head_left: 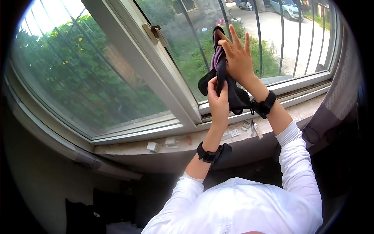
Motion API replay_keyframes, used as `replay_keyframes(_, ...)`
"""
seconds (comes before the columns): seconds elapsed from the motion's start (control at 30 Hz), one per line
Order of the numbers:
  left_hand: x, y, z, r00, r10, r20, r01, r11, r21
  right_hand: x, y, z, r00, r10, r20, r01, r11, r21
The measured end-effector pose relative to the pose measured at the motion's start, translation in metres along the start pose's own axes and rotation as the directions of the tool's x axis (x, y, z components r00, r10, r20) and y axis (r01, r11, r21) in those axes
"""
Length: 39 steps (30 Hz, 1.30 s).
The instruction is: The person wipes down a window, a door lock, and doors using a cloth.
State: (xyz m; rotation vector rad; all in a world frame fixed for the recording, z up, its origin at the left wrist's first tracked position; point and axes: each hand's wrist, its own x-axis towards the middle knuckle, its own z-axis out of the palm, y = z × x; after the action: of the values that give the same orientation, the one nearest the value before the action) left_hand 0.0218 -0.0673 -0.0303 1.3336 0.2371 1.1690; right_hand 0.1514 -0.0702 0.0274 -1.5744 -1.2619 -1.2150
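In front of the window I hold up a black cloth item with a purple inside (238,94), folded and hanging unevenly. My left hand (219,103) is closed on its lower middle, thumb and fingers pinching the fabric. Higher up, my right hand (238,62) pinches the upper end with thumb and forefinger while other fingers stretch upward. Below my hands the loose part of the cloth drapes toward my right wrist. A black strap (267,104) circles the right wrist, and another black strap (210,153) is on the left one.
Behind the cloth runs the window frame (156,74), with a latch (155,35) and outside bars (259,35). White plug adapters (152,146) and small items (257,130) lie on the sill (187,147). A grey curtain (337,101) hangs at right.
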Motion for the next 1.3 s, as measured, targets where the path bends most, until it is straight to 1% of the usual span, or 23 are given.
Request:
replay_keyframes(0.03, -0.003, -0.003, -0.006, 0.999, 0.0, -0.035, 0.0, 1.0, -0.005, 0.001, -0.007, -0.001, 0.998, -0.049, 0.024, 0.049, 0.998, 0.025)
replay_keyframes(0.07, -0.01, 0.0, -0.01, 0.991, -0.051, -0.122, 0.056, 0.998, 0.037, -0.002, -0.015, 0.005, 0.994, -0.091, 0.059, 0.09, 0.996, 0.02)
replay_keyframes(0.13, -0.016, -0.014, -0.027, 0.969, -0.063, -0.239, 0.067, 0.998, 0.01, -0.011, -0.037, 0.022, 0.988, -0.145, 0.058, 0.138, 0.985, 0.099)
replay_keyframes(0.2, -0.028, -0.015, -0.035, 0.92, -0.157, -0.36, 0.131, 0.987, -0.096, -0.021, -0.058, 0.032, 0.967, -0.22, 0.127, 0.205, 0.971, 0.123)
replay_keyframes(0.23, -0.031, -0.016, -0.036, 0.889, -0.206, -0.408, 0.155, 0.976, -0.155, -0.027, -0.064, 0.039, 0.94, -0.298, 0.167, 0.283, 0.953, 0.108)
replay_keyframes(0.27, -0.033, -0.022, -0.039, 0.892, -0.185, -0.413, 0.14, 0.981, -0.137, -0.034, -0.068, 0.049, 0.927, -0.35, 0.137, 0.339, 0.936, 0.093)
replay_keyframes(0.33, -0.031, -0.033, -0.041, 0.902, -0.143, -0.407, 0.111, 0.989, -0.101, -0.031, -0.062, 0.045, 0.928, -0.352, 0.123, 0.339, 0.934, 0.111)
replay_keyframes(0.37, -0.029, -0.035, -0.04, 0.916, -0.139, -0.375, 0.117, 0.99, -0.082, -0.027, -0.053, 0.04, 0.948, -0.298, 0.113, 0.287, 0.953, 0.099)
replay_keyframes(0.43, -0.022, -0.023, -0.025, 0.966, -0.113, -0.231, 0.108, 0.994, -0.033, -0.019, -0.035, 0.021, 0.977, -0.195, 0.092, 0.187, 0.978, 0.091)
replay_keyframes(0.53, -0.008, -0.007, 0.012, 0.995, -0.088, -0.047, 0.087, 0.996, -0.016, -0.007, 0.009, -0.002, 0.999, -0.044, 0.023, 0.044, 0.999, -0.001)
replay_keyframes(0.63, 0.01, -0.015, 0.044, 0.988, -0.066, 0.14, 0.071, 0.997, -0.03, -0.007, 0.055, -0.029, 0.997, 0.071, 0.014, -0.069, 0.99, -0.127)
replay_keyframes(0.7, 0.016, -0.025, 0.059, 0.966, -0.088, 0.242, 0.087, 0.996, 0.013, -0.015, 0.074, -0.036, 0.988, 0.148, -0.048, -0.153, 0.978, -0.144)
replay_keyframes(0.73, 0.016, -0.029, 0.067, 0.964, -0.109, 0.244, 0.113, 0.994, 0.0, -0.017, 0.079, -0.038, 0.979, 0.188, -0.078, -0.198, 0.969, -0.15)
replay_keyframes(0.8, 0.014, -0.028, 0.073, 0.971, -0.134, 0.196, 0.142, 0.989, -0.03, -0.017, 0.08, -0.033, 0.972, 0.217, -0.09, -0.225, 0.97, -0.089)
replay_keyframes(0.87, 0.014, -0.019, 0.06, 0.985, -0.079, 0.155, 0.086, 0.995, -0.042, -0.012, 0.069, -0.022, 0.963, 0.239, -0.122, -0.244, 0.969, -0.025)
replay_keyframes(0.9, 0.014, -0.012, 0.052, 0.99, -0.058, 0.132, 0.067, 0.996, -0.064, -0.005, 0.06, -0.017, 0.974, 0.189, -0.128, -0.192, 0.981, -0.01)
replay_keyframes(0.93, 0.017, -0.014, 0.04, 0.996, -0.003, 0.085, 0.007, 0.999, -0.049, 0.005, 0.042, -0.018, 0.981, 0.144, -0.128, -0.138, 0.989, 0.059)
replay_keyframes(1.0, 0.023, -0.015, 0.01, 0.998, 0.054, -0.01, -0.054, 0.998, -0.024, 0.024, 0.012, -0.007, 0.993, 0.031, -0.112, -0.019, 0.994, 0.11)
replay_keyframes(1.07, 0.023, -0.007, -0.005, 0.98, 0.079, -0.182, -0.084, 0.996, -0.016, 0.037, -0.018, 0.013, 0.991, -0.096, -0.096, 0.11, 0.982, 0.155)
replay_keyframes(1.13, 0.028, -0.008, -0.019, 0.929, 0.104, -0.354, -0.1, 0.995, 0.031, 0.042, -0.043, 0.033, 0.978, -0.202, -0.057, 0.209, 0.955, 0.211)
replay_keyframes(1.17, 0.027, -0.004, -0.022, 0.934, 0.069, -0.35, -0.091, 0.995, -0.045, 0.044, -0.051, 0.039, 0.974, -0.218, -0.067, 0.227, 0.95, 0.213)
replay_keyframes(1.27, 0.038, -0.011, -0.037, 0.959, 0.102, -0.264, -0.077, 0.992, 0.102, 0.045, -0.046, 0.039, 0.968, -0.229, -0.099, 0.246, 0.945, 0.214)
replay_keyframes(1.3, 0.042, -0.011, -0.032, 0.97, 0.08, -0.229, -0.068, 0.996, 0.062, 0.047, -0.04, 0.037, 0.966, -0.232, -0.117, 0.252, 0.945, 0.21)
